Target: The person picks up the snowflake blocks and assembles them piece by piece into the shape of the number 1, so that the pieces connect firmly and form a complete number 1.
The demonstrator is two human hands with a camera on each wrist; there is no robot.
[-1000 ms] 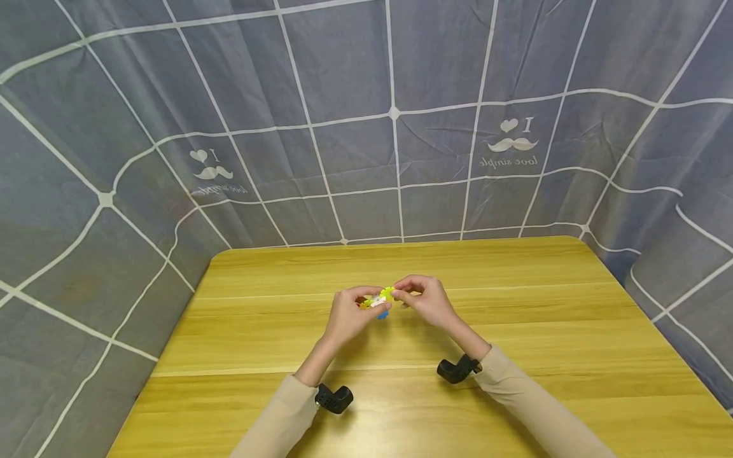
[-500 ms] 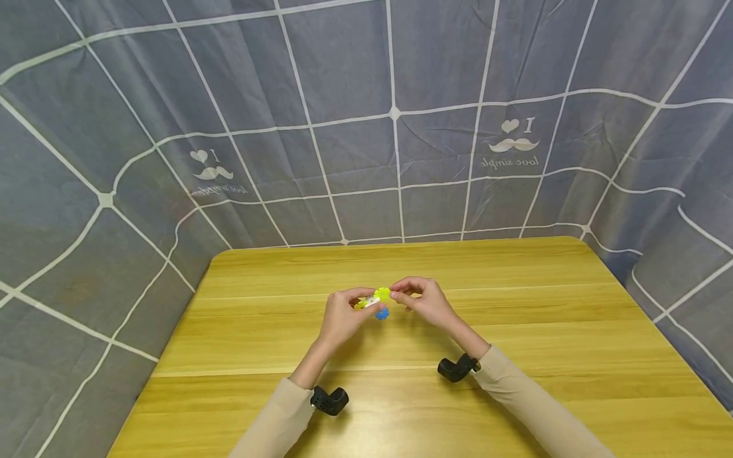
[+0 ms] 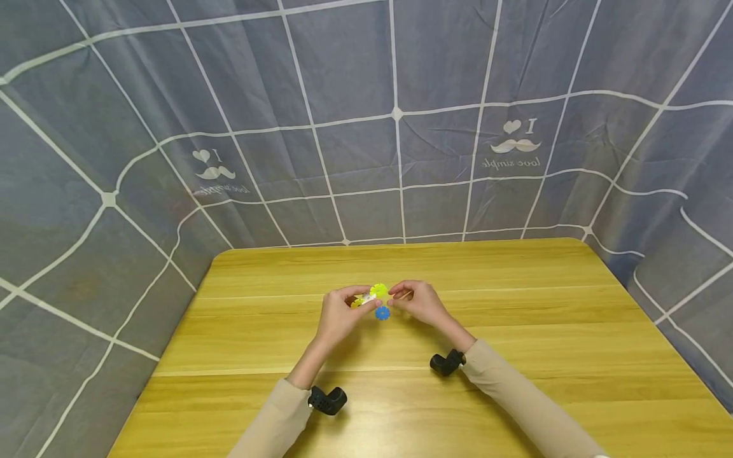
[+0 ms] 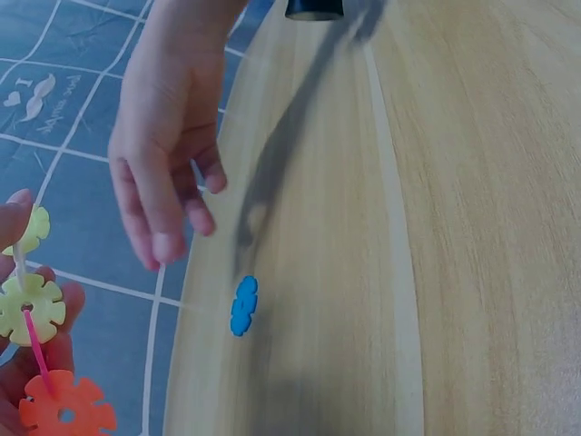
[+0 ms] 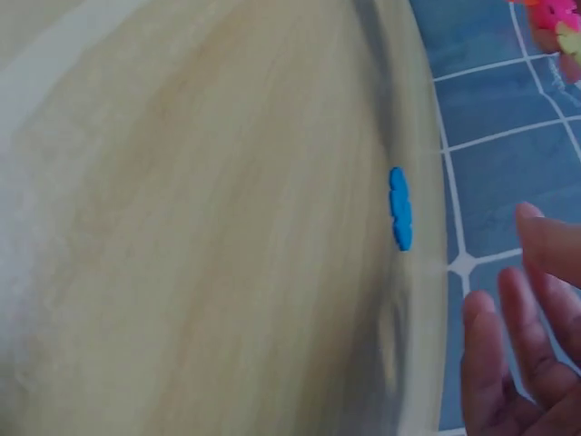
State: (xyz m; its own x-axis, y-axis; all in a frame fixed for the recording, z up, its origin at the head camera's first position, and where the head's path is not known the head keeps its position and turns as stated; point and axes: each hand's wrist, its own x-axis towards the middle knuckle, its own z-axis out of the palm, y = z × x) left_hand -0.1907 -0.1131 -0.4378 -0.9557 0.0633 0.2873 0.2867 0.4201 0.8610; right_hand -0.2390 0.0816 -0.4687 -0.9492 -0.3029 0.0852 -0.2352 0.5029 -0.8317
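My left hand (image 3: pixel 338 312) holds a joined chain of notched plastic snowflake discs between thumb and fingers. Among them are a bright yellow-green disc (image 3: pixel 378 291), a pale yellow disc (image 4: pixel 32 309), a pink disc (image 5: pixel 556 14) and an orange disc (image 4: pixel 66 404); a white one shows edge-on, and fingers hide part of the chain. Just right of the chain, my right hand (image 3: pixel 420 302) hovers with loosely bent fingers and nothing between them, apart from the discs. A single blue snowflake disc (image 3: pixel 382 313) lies flat on the table below both hands.
The wooden table (image 3: pixel 258 343) reaches back to a grey curtain (image 3: pixel 355 159) with white grid lines, which also hangs along both sides. A black wrist camera (image 3: pixel 328 401) sits on the left forearm, and another camera (image 3: pixel 448 362) on the right.
My right hand has let go of the yellow-green disc, which stays on the chain. The left hand has shifted slightly left with the chain, leaving the blue disc in fuller view.
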